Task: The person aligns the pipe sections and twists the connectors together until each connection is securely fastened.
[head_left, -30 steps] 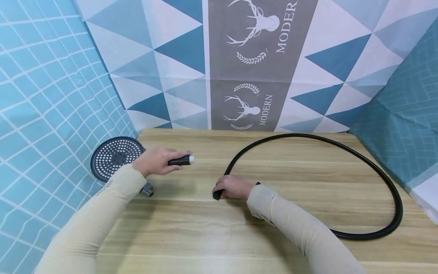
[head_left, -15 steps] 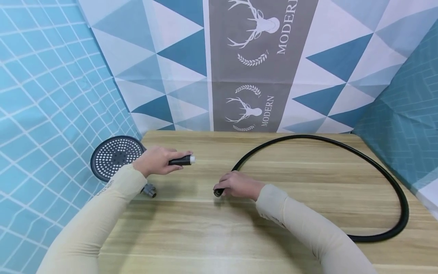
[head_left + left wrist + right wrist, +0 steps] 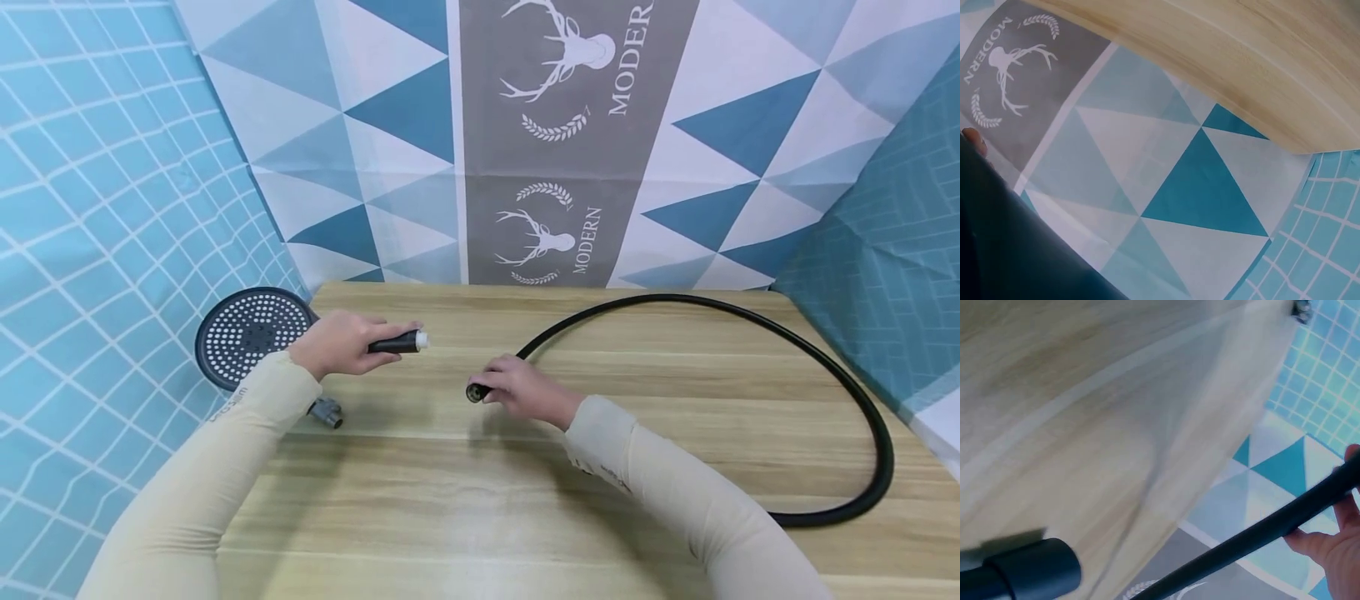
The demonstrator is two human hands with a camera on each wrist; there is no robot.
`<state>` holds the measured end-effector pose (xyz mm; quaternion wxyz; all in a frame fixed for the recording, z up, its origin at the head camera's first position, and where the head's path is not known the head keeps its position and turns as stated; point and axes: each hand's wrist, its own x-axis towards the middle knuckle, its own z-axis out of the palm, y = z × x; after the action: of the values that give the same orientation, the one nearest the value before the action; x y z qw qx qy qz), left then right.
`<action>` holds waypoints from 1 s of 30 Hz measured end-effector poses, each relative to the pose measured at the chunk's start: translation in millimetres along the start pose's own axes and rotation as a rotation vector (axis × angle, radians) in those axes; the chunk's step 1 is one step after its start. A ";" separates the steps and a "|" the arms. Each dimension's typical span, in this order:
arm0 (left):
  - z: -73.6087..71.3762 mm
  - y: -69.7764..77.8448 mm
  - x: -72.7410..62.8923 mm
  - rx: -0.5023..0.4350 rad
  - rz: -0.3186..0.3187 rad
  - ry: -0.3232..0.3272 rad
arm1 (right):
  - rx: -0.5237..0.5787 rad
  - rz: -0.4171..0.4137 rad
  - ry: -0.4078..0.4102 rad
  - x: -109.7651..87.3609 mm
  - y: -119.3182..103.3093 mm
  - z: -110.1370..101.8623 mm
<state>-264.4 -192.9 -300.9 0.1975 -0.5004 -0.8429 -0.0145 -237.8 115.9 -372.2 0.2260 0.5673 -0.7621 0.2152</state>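
Observation:
My left hand [image 3: 347, 342] grips the handle of a black shower head [image 3: 255, 333] whose round perforated face shows at the left. A white tip [image 3: 422, 340] sticks out of the handle's end, pointing right. In the left wrist view, a fingertip [image 3: 974, 140] shows above a dark shape. My right hand [image 3: 528, 388] pinches a black shower hose [image 3: 690, 297] near its end. The hose's hollow end [image 3: 476, 392] faces left, a short gap from the handle. In the right wrist view, the hose [image 3: 1241, 540] runs through the hand's fingers [image 3: 1316, 547].
A grey metal fitting [image 3: 327, 412] shows below my left wrist. The hose loops over the right side of the wooden table [image 3: 450, 517]. Another thick black end piece [image 3: 1032, 572] lies at lower left in the right wrist view. Patterned walls [image 3: 405, 108] stand behind and beside.
My right hand has lifted the hose end off the table, moving it slightly away from me, and its opening has turned left. My left hand with the shower head has barely moved.

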 end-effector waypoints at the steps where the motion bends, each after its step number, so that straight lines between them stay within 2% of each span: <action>1: -0.8 -0.3 -0.4 0.006 0.003 0.007 | 0.007 -0.003 0.021 1.1 -0.5 -1.6; 5: -3.3 -1.5 -1.9 0.028 0.029 0.034 | 0.044 0.031 0.056 7.0 -3.6 -8.2; 12: -9.3 -2.4 0.1 0.035 0.078 0.091 | 0.116 0.181 0.007 14.9 -6.0 -19.4; 19: -16.8 -1.2 3.4 0.041 0.082 0.093 | 0.280 0.288 -0.020 24.0 -4.6 -21.8; 22: -16.1 -0.9 4.3 0.052 0.102 0.105 | 0.367 0.375 -0.021 25.4 -5.2 -21.2; 26: -15.2 0.4 4.8 0.056 0.101 0.111 | 0.518 0.497 0.015 29.0 -6.2 -20.4; 30: -16.0 1.6 5.1 0.048 0.096 0.114 | 0.607 0.566 0.058 33.9 -7.4 -20.7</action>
<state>-260.1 -191.5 -284.7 0.2575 -0.5336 -0.8055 -0.0134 -237.3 100.0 -335.1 0.0018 0.3699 -0.7831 0.4999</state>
